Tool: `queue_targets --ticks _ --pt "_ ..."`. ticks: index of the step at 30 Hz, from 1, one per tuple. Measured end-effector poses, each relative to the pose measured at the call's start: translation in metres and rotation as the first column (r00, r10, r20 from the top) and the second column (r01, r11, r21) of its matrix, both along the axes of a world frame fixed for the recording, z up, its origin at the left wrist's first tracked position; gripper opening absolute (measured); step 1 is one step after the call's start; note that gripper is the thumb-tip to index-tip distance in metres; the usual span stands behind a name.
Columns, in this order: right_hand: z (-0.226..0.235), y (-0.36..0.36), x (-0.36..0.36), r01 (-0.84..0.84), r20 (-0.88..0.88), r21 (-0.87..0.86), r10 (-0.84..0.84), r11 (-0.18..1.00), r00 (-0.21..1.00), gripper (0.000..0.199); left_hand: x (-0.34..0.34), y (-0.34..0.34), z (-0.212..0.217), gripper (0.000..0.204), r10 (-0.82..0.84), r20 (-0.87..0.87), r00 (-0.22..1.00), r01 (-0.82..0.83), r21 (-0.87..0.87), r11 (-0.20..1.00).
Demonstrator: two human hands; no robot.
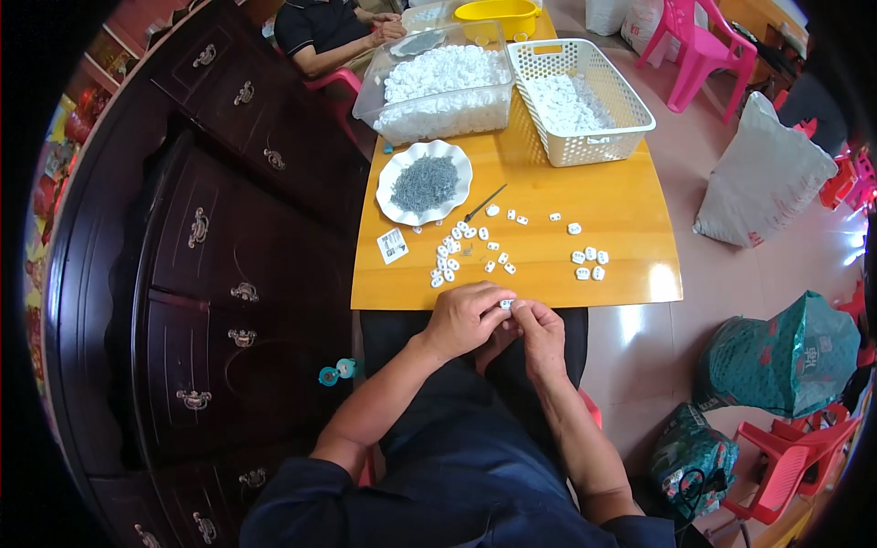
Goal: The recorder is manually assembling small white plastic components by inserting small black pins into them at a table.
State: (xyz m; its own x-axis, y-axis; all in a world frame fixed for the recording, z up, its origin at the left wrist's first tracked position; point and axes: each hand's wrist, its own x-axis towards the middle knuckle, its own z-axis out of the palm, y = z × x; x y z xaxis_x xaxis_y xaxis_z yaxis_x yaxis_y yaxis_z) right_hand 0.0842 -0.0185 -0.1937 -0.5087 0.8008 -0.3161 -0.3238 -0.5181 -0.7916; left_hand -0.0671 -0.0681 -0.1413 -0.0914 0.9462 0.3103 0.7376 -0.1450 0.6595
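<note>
Just off the table's front edge, my left hand (464, 320) and my right hand (541, 336) meet. Their fingertips pinch a small white plastic piece (506, 303) with dark marks or holes between them. Fingers partly cover it. On the tabletop ahead lie several similar white pieces (449, 250), loosely heaped left of centre. A tighter cluster of white pieces (583, 258) sits to the right. Beyond the left heap rests a thin dark tool (485, 203), too small to name. A scalloped white plate (389, 203) holds a mound of small grey metal parts (426, 183), perhaps screws or pins.
A clear plastic bin (498, 114) of white pieces and a white perforated basket (594, 146) stand on the wooden table (630, 205). A small printed card (392, 246) lies left. Another person (315, 36) sits at the far left. Dark drawers (247, 228) flank the left; green bags (776, 356) the right.
</note>
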Motion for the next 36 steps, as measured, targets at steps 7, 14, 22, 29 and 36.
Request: queue_targets --ticks 7,14,22,29,36 --pt "0.001 0.002 0.006 0.056 -0.042 0.001 -0.056 0.998 0.998 0.020 0.011 0.010 0.000 0.017 -0.013 -0.022 1.000 0.015 0.072 0.997" --pt "0.006 0.003 0.003 0.176 -0.066 -0.172 -0.190 0.969 0.980 0.021 0.016 0.042 0.007 0.019 0.057 0.022 0.998 -0.056 -0.013 0.998" --pt "-0.001 0.001 0.001 0.276 -0.114 -0.220 -0.305 0.936 0.945 0.027 0.030 0.089 -0.013 0.021 -0.009 -0.126 0.992 -0.002 -0.088 0.996" --pt "-0.007 -0.005 0.006 0.213 -0.200 -0.378 -0.304 0.901 0.931 0.025 0.033 0.102 -0.021 0.041 0.011 -0.141 0.990 -0.017 -0.046 0.999" --pt "-0.006 -0.018 -0.004 0.097 -0.188 -0.395 -0.184 0.914 0.965 0.025 0.035 0.119 -0.036 0.025 -0.007 -0.080 0.997 0.007 0.008 1.000"
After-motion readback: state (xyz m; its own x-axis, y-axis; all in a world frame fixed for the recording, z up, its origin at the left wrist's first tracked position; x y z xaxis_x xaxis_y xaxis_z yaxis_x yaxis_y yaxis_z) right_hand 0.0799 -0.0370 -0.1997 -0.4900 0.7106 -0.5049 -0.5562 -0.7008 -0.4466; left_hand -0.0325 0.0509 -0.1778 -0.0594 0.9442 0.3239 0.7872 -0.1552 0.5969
